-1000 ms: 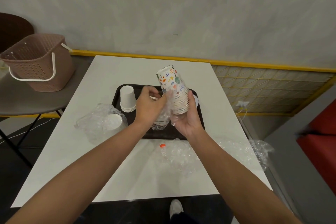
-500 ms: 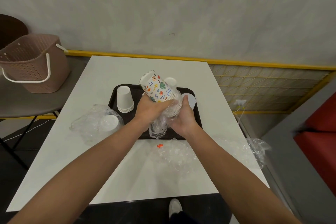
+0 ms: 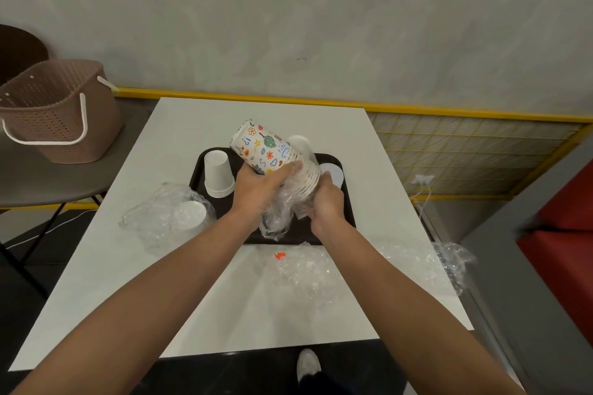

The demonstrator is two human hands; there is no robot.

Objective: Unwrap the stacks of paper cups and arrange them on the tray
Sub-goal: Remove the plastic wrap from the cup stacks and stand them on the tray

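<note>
Head view: both hands meet above the black tray (image 3: 348,218), which lies on the white table (image 3: 128,266). The left hand (image 3: 258,191) has its fingers curled round the printed cup stack (image 3: 264,147); it holds the stack off the tray, tilted, with the closed base up and to the left. The right hand (image 3: 327,200) is closed on the clear wrap (image 3: 277,216) at the stack's lower, rim end; the wrap is bunched between the two hands and hangs down over the tray's near part; how far it covers the cups I cannot tell.

On the tray's left part a white cup stack (image 3: 219,174) stands upside down. Two more white cups show on the tray: one (image 3: 298,140) is just behind the printed stack; the other (image 3: 333,170) is beside the right hand.

Left of the tray, a wrapped pack of white cups (image 3: 175,215) lies on the table, touching the tray's edge. Near the person lies loose wrap (image 3: 308,269) with a small orange tag (image 3: 279,255) at its far side; another crumpled wrap (image 3: 449,263) hangs over the table's right edge.

A brown basket (image 3: 54,109) with a white handle sits on a grey side table (image 3: 48,179) at far left; a shoe (image 3: 308,365) shows below the table's near edge.
</note>
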